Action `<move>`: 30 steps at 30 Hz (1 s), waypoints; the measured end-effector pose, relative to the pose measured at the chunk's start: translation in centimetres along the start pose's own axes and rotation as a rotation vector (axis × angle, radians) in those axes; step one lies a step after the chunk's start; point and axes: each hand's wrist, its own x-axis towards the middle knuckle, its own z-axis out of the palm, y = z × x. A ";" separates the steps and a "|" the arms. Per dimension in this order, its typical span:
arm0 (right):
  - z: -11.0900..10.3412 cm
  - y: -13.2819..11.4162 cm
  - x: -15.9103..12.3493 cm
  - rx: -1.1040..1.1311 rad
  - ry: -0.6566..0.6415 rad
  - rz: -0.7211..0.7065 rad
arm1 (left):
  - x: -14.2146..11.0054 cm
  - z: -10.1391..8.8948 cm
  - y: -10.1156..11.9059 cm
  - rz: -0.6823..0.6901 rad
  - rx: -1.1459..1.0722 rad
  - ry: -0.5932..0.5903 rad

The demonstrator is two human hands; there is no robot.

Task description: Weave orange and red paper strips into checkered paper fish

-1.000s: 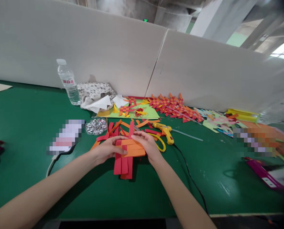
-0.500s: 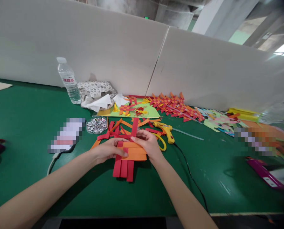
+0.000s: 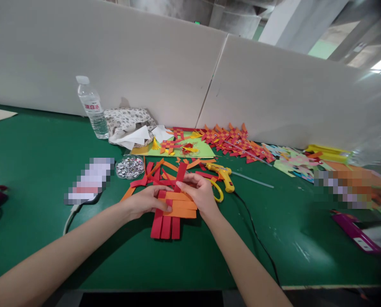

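Note:
Between my hands, above the green table, is a woven piece of red and orange strips (image 3: 180, 205). Its red strips run lengthwise and its orange ones cross them. My left hand (image 3: 150, 201) grips the left side, thumb on top and the other fingers hidden behind. My right hand (image 3: 198, 192) pinches the upper right part, its thumb by the red strip (image 3: 181, 171) that sticks up. Loose red and orange strips (image 3: 150, 170) lie just beyond my hands. Yellow scissors (image 3: 220, 196) show one handle loop behind my right hand.
A yellow glue gun (image 3: 224, 176) with a trailing black cord lies right of my hands. Left are a dish of googly eyes (image 3: 129, 166), a blurred-out phone (image 3: 91, 181) and a water bottle (image 3: 93, 108). Finished woven fish (image 3: 232, 138) are heaped by the partition (image 3: 257, 94).
The upright red strip has slid up a little, so its lower end now lies nearly level with the neighbouring red strips. Both hands keep about the same place.

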 end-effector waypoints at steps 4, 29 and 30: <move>0.1 0.0 0.0 0.023 0.005 -0.014 | 0.0 0.0 0.0 0.002 0.009 0.000; 0.4 0.1 -0.1 -0.040 -0.012 -0.054 | 1.2 -0.6 -0.9 0.012 -0.144 0.091; 0.4 0.1 -0.2 -0.031 -0.016 -0.052 | 1.3 -0.6 -1.0 0.014 -0.133 0.093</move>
